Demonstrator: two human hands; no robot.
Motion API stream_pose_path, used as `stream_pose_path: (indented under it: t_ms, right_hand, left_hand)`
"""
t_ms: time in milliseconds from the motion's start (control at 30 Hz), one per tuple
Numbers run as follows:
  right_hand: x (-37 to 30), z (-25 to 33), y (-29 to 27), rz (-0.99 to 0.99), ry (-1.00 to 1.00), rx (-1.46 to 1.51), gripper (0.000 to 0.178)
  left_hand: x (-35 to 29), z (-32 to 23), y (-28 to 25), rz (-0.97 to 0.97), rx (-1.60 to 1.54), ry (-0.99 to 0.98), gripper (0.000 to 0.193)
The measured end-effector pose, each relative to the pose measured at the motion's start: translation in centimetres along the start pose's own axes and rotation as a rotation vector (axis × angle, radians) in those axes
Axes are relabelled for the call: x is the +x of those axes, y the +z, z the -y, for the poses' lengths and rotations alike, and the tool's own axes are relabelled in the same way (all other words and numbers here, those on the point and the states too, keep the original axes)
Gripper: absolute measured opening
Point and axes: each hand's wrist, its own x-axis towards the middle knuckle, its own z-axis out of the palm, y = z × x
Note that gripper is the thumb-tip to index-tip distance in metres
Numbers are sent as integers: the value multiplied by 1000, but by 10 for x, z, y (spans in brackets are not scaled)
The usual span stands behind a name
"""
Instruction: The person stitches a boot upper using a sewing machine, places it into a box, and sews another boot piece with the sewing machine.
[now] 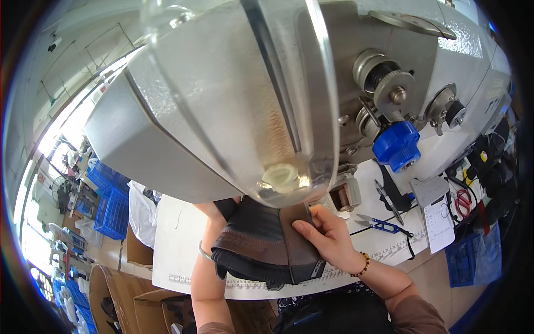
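A brown and black leather piece [261,242] with stitched panels lies over the white tabletop, under the sewing machine head [167,133]. My right hand [332,236] grips its right side, thumb pressed on the brown face and fingers curled behind the edge. On the left, my left hand [209,210] reaches up behind the piece. Its fingers are mostly hidden by the leather and the machine. A clear plastic guard [328,111] hangs in front of the machine and covers the needle area.
Blue-handled thread snips [384,225] and a slim metal tool [387,200] rest on the white table [172,239] at right. A ruler strip [245,285] follows its near edge. Beyond lie a white card [439,228] and red-handled scissors [463,201]. Cardboard boxes [114,284] and blue crates [111,211] stand left.
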Motion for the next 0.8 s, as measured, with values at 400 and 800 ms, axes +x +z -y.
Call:
stream_pose_path:
  t_ms: [400, 800]
  right_hand:
    - [4, 9, 2, -40, 134, 332, 16]
    - [-5, 3, -9, 135, 195, 197, 20]
  left_hand:
    - [14, -67, 0, -113, 183, -419, 17]
    - [-80, -86, 76, 969, 1500, 429, 39]
